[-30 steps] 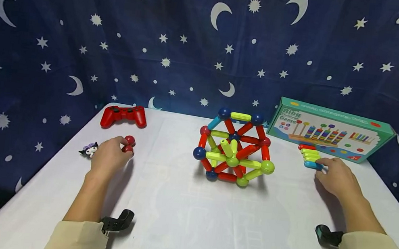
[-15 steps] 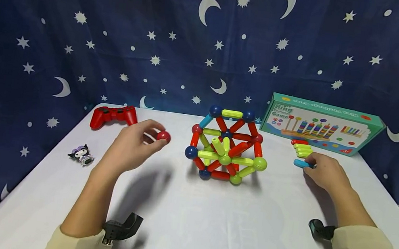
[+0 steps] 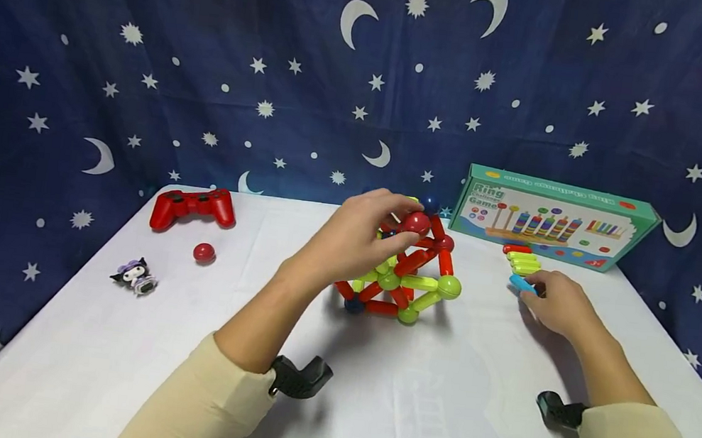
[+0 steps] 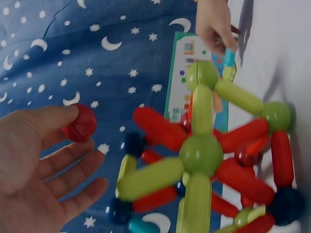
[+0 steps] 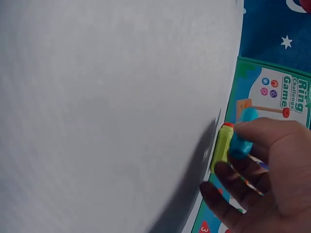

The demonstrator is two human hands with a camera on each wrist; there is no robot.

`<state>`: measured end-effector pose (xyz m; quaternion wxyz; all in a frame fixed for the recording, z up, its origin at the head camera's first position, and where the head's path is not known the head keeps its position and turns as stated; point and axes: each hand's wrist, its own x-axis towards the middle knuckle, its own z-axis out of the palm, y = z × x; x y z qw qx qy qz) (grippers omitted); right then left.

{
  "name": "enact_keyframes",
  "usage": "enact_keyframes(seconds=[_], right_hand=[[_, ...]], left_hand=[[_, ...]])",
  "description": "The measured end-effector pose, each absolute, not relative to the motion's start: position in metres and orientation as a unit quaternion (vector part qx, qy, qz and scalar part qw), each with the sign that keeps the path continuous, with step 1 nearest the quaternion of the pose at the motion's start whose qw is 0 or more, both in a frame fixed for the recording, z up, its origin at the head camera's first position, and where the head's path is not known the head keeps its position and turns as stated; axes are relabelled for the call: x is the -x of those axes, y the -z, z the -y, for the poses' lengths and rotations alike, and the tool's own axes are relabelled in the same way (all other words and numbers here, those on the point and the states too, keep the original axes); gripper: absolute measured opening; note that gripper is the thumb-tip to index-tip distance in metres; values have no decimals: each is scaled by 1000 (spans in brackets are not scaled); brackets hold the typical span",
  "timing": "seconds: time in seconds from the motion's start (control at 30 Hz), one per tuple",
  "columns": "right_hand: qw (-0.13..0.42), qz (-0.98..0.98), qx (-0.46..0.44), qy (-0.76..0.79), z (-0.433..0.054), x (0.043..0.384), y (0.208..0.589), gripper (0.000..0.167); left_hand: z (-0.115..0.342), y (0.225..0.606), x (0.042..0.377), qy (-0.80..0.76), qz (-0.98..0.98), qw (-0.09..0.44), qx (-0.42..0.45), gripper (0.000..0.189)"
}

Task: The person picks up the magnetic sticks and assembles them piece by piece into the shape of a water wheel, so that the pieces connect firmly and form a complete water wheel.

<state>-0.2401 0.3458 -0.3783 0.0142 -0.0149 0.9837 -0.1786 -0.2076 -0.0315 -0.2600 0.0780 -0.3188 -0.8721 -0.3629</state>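
Observation:
My left hand [image 3: 355, 237] pinches a red ball [image 3: 416, 224] between thumb and finger, raised in front of the upper part of a ball-and-stick structure. In the left wrist view the red ball [image 4: 81, 123] is apart from that structure [image 4: 201, 154], whose rods are red, yellow-green and blue with coloured balls at the joints. My right hand [image 3: 563, 302] pinches a blue rod [image 3: 522, 284], also plain in the right wrist view as a blue rod [image 5: 244, 133]. Just beyond it lie several yellow-green rods [image 3: 522, 263] and a red rod [image 3: 517, 249].
A green Ring Challenge Game box [image 3: 553, 219] stands at the back right. On the left are a red game controller [image 3: 194, 208], a second red ball [image 3: 204, 253] and a small cartoon figure [image 3: 136, 276]. A starry dark blue cloth [image 3: 289, 134] hangs behind the white table [image 3: 433, 413].
My left hand has picked up one red ball from the left side and carried it rightward to the structure. My right hand has drawn the blue rod away from the other rods.

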Motion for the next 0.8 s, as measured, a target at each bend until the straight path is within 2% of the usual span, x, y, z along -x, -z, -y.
enact_keyframes(seconds=[0.2, 0.4, 0.63, 0.8], right_hand=[[-2, -969, 23, 248, -340, 235, 379, 44], [-2, -958, 26, 284, -328, 231, 376, 44], [0, -949, 39, 312, -311, 230, 368, 47], [-23, -939, 65, 336, -300, 225, 358, 42]], left_hand=[[9, 258, 215, 328, 877, 30, 349, 37], [1, 262, 220, 310, 887, -10, 341, 39], [1, 265, 224, 302, 890, -18, 341, 33], [3, 266, 224, 307, 886, -19, 347, 32]])
